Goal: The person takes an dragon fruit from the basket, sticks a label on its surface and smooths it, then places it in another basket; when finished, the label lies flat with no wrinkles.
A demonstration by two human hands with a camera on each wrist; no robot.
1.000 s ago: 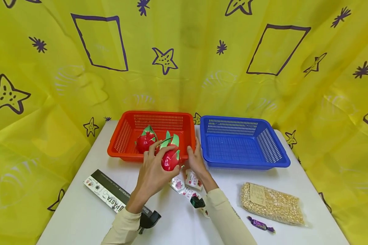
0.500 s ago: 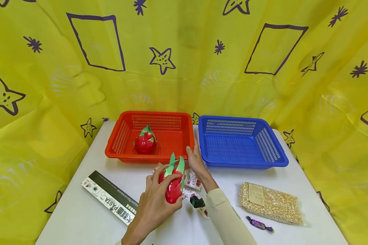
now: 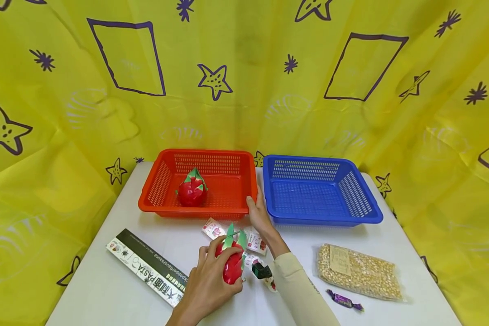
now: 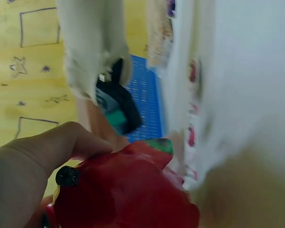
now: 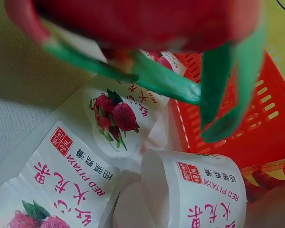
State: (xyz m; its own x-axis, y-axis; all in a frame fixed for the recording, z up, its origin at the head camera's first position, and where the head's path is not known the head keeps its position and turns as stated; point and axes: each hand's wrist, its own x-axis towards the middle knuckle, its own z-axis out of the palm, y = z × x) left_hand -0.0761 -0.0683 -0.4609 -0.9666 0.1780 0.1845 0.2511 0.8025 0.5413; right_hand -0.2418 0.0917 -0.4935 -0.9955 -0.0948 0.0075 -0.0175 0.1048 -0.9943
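My left hand (image 3: 212, 276) grips a red dragon fruit (image 3: 232, 268) with green leaves, held over the table in front of the red basket (image 3: 228, 181). In the left wrist view the fruit (image 4: 128, 190) fills the bottom, the thumb along its side. A second dragon fruit (image 3: 192, 192) sits in the basket's left part. My right hand (image 3: 262, 219) holds the basket's front right corner, thumb on the rim. Under the held fruit lies a strip of printed pitaya labels (image 3: 256, 242), seen large in the right wrist view, where one label (image 5: 204, 190) curls up.
A blue basket (image 3: 322, 194) stands right of the red one. A bag of corn kernels (image 3: 358, 271) and a purple-wrapped candy (image 3: 344, 300) lie at the right. At the left lies a long pasta box (image 3: 146, 267). A yellow patterned curtain (image 3: 244, 113) hangs behind.
My left hand has brought the dragon fruit out from the red basket's front edge, toward me and down over the labels. My right hand stays at the basket corner.
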